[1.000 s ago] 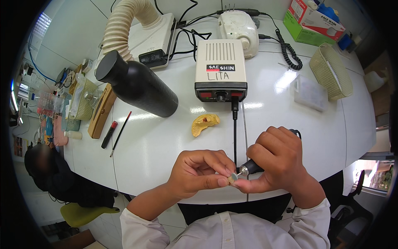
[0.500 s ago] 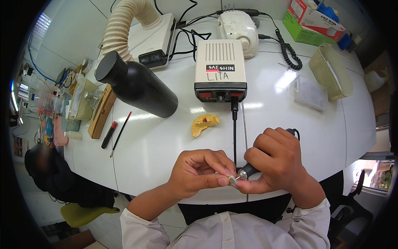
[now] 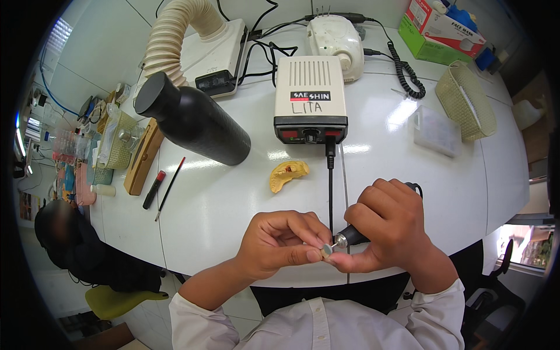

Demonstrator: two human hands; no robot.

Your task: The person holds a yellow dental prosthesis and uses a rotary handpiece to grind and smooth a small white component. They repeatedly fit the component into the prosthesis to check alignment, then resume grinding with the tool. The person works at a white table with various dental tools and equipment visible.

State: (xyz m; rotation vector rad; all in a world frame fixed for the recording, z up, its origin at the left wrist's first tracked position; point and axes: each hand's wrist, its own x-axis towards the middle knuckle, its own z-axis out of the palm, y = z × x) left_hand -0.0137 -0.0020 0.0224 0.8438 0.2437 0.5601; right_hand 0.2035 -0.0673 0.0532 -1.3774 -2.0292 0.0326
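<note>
My right hand (image 3: 389, 224) is wrapped round a black rotary handpiece (image 3: 354, 234) with a metal collar. From its tip a thin shank carries a small grey disc (image 3: 327, 249). Between the thumb and fingers of my left hand (image 3: 279, 244) is a small pale piece (image 3: 324, 257), mostly covered by the fingertips, so its exact kind cannot be made out. The disc is at this piece, and my two hands meet there above the table's near edge. Beyond them lies a yellow dental cast (image 3: 288, 173), arch-shaped, with a reddish spot.
A beige control box (image 3: 310, 93) stands ahead, its black cable (image 3: 331, 198) running toward me. Leftward are a black bottle (image 3: 195, 119), a red-capped marker (image 3: 153, 190), a thin brush (image 3: 170, 188) and a wooden case (image 3: 143, 156). A clear plastic box (image 3: 435, 132) and woven basket (image 3: 465, 102) sit right.
The handpiece tip and its disc have shifted slightly away from me and tilted a little. My left hand stays practically still, with the small piece in its pinch.
</note>
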